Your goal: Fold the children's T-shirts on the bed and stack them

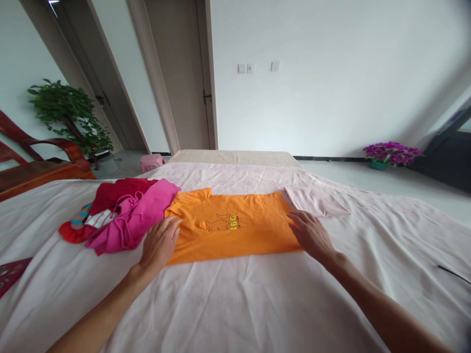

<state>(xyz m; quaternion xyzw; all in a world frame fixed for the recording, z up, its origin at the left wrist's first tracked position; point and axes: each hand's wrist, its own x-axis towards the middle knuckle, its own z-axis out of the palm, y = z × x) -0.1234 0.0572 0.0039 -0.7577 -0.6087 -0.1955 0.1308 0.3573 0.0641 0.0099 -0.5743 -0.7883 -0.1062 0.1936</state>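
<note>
An orange T-shirt (235, 242) with a line drawing and yellow letters lies on the white sheet, its near side folded over toward the middle. At its left edge my left hand (161, 240) rests on the fabric, fingers extended and slightly bent, not gripping. On the opposite edge my right hand (311, 233) touches the cloth with its fingers stretched out. A folded pale pink cloth (316, 201) lies just beyond my right hand. Close to my left hand is a heap of clothes with a bright pink garment (147, 211) and a red one (117, 191).
The white sheet (235, 309) covers the broad surface under the clothes. A dark red flat item (13, 274) lies at the left edge, and a thin black cable (454, 274) at the right. Beyond stand a pink stool (152, 162), a wooden chair (55, 152) and potted purple flowers (392, 153).
</note>
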